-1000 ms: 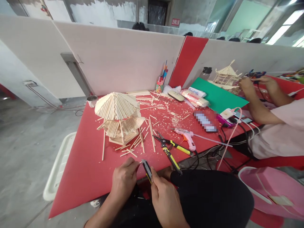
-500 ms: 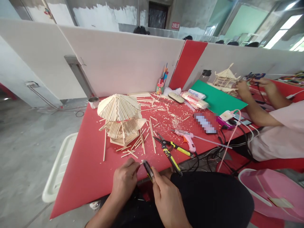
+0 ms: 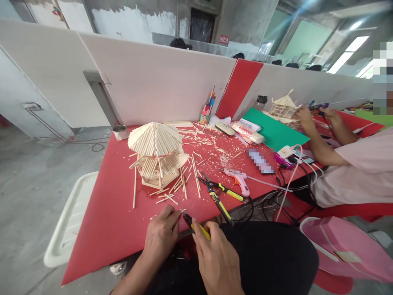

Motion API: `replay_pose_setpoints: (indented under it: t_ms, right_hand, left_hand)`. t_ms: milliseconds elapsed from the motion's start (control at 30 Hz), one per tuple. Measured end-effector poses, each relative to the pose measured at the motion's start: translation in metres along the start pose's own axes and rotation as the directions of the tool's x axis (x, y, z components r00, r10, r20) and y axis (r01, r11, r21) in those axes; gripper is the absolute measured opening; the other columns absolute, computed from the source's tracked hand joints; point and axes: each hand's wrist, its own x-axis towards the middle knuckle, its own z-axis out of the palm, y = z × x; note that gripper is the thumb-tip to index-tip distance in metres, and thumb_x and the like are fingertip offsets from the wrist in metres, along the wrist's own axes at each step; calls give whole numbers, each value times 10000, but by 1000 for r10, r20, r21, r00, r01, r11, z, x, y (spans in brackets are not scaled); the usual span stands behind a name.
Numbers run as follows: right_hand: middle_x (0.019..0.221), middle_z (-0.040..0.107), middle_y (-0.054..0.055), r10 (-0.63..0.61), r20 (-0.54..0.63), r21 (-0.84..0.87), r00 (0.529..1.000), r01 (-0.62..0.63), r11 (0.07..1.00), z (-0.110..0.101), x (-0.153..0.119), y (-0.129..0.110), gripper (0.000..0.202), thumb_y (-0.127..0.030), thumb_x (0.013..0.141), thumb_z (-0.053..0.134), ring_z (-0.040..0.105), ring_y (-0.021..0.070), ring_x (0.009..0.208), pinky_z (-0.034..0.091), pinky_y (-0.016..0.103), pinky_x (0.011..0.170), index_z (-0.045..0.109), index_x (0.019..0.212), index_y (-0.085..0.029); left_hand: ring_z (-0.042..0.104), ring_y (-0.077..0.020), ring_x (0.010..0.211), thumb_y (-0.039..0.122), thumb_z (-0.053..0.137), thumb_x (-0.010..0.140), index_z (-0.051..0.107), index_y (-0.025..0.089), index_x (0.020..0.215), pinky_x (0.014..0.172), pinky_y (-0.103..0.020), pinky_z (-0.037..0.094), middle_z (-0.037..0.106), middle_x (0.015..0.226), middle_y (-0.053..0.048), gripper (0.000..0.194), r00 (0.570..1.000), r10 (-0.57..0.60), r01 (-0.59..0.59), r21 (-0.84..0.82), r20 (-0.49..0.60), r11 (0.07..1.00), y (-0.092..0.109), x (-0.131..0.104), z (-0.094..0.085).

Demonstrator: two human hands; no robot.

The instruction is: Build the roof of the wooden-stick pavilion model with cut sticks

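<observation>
My left hand (image 3: 162, 233) is closed at the table's front edge, pinching a short wooden stick (image 3: 183, 211) whose pale tip pokes out past the fingers. Close beside that tip is the dark front end of a yellow and black utility knife (image 3: 201, 230), gripped in my right hand (image 3: 216, 252). Its blade is too small to make out. Beyond my hands stands a pavilion model (image 3: 155, 155) built of thin wooden sticks, with a pointed roof. Loose sticks (image 3: 172, 192) lie between the model and my hands.
Yellow-handled pliers (image 3: 219, 200) and a pink glue gun (image 3: 241, 180) lie on the red table (image 3: 101, 229), right of my hands. A tin (image 3: 120, 133) stands at the far left corner. A co-worker's hands (image 3: 307, 116) work at another stick model (image 3: 284, 106). A pink bin (image 3: 346, 246) stands lower right.
My right hand has turned the utility knife, so its yellow handle now shows. Its front end has shifted slightly down from the stick tip. The camera has swung slightly right.
</observation>
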Motion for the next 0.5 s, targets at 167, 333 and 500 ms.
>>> replay_pose_setpoints:
  t_ms: [167, 333, 500]
  right_hand:
    - [908, 572, 66, -5, 40, 34, 999, 4, 999, 1, 0, -1, 390, -162, 914, 399, 609, 151, 724, 422, 224, 604, 563, 1251, -270]
    - [908, 568, 62, 29, 100, 43, 995, -34, 999, 2, 1, -5, 428, -123, 863, 462, 611, 157, 731, 415, 226, 592, 555, 1259, -254]
    - [893, 571, 54, 81, 160, 9, 984, -84, 996, 0, 6, -11, 489, -68, 805, 503, 611, 164, 703, 403, 237, 565, 561, 1247, -271]
  left_hand:
    - [594, -122, 577, 175, 419, 907, 721, 182, 811, 546, -205, 467, 615, 739, -42, 318, 1000, -13, 13, 3, 14, 1000, 0, 0, -1]
    - [594, -114, 576, 163, 421, 900, 730, 201, 851, 548, -182, 460, 616, 717, -38, 315, 1000, -18, 18, -70, 4, 997, 0, 1, -1]
    - [574, -106, 549, 142, 433, 884, 728, 195, 801, 540, -171, 439, 598, 672, -29, 310, 999, -36, 39, -161, 22, 986, -1, 2, 0]
